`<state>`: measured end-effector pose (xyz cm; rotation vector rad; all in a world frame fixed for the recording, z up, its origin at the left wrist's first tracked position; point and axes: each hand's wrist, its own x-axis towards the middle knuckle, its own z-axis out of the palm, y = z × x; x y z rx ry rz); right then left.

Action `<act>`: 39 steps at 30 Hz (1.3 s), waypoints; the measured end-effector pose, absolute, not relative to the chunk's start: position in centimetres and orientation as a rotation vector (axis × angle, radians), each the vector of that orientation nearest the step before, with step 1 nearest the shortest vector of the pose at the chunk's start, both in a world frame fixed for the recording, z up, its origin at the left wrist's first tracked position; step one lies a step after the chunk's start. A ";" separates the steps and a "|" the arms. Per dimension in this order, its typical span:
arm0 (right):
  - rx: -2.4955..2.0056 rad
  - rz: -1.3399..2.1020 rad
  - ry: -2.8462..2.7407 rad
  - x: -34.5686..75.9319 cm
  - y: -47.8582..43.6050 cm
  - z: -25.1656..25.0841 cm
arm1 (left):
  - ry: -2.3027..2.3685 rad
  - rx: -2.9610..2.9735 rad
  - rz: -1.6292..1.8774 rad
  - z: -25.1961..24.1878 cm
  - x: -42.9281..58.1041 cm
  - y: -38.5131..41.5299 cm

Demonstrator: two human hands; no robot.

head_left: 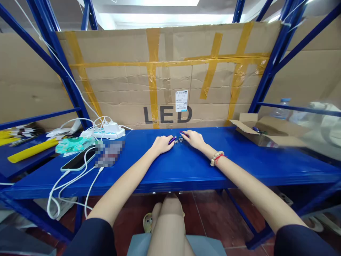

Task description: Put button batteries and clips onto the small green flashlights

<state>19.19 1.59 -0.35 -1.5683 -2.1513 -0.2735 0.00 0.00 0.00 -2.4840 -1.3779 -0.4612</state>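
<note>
Both my arms reach out over the blue shelf (186, 167). My left hand (161, 144) rests on the shelf with its fingers curled round a small purple pen-like piece (172, 140). My right hand (193, 138) lies just to the right, fingers bent, holding a second small purple piece (183, 134). Between the two hands a few small silvery metal parts (179, 140) lie on the shelf. A bead bracelet with a red cord (217, 158) sits on my right wrist.
A taped cardboard sheet marked LED (167, 113) stands behind the shelf. At left lie a phone (78, 160), white cables, a power strip (106, 133) and a tissue pack (74, 144). An open cardboard box (266, 133) sits at right, a water bottle (279, 110) behind it.
</note>
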 end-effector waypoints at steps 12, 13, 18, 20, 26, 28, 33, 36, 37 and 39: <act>-1.728 -0.149 -2.040 19.9 2.0 -0.2 | -1.398 -2.456 -0.466 0.1 0.3 0.1; -1.744 -0.134 -2.023 20.1 2.1 -0.2 | -1.409 -2.453 -0.472 0.0 0.3 0.2; -1.838 -0.066 -1.943 20.8 2.5 -0.5 | -1.448 -2.437 -0.489 -0.2 0.4 0.4; -1.870 -0.040 -1.925 21.1 2.6 -0.6 | -1.448 -2.434 -0.489 -0.2 0.4 0.4; -1.929 0.010 -1.850 21.4 2.5 -0.8 | -1.449 -2.433 -0.487 -0.2 0.6 0.1; -1.917 0.010 -1.824 21.3 2.4 -0.7 | -1.456 -2.426 -0.485 -0.2 0.6 0.1; -1.812 0.002 -1.748 20.9 2.0 0.0 | -1.448 -2.416 -0.487 -0.3 0.6 0.2; -1.732 0.089 -1.723 20.3 2.0 0.2 | -1.430 -2.412 -0.490 -0.3 0.6 0.3; -1.687 0.164 -1.727 20.1 1.9 0.2 | -1.423 -2.411 -0.490 -0.4 0.6 0.3; -1.558 0.382 -1.744 19.5 1.9 0.1 | -1.405 -2.415 -0.485 -0.3 0.6 0.3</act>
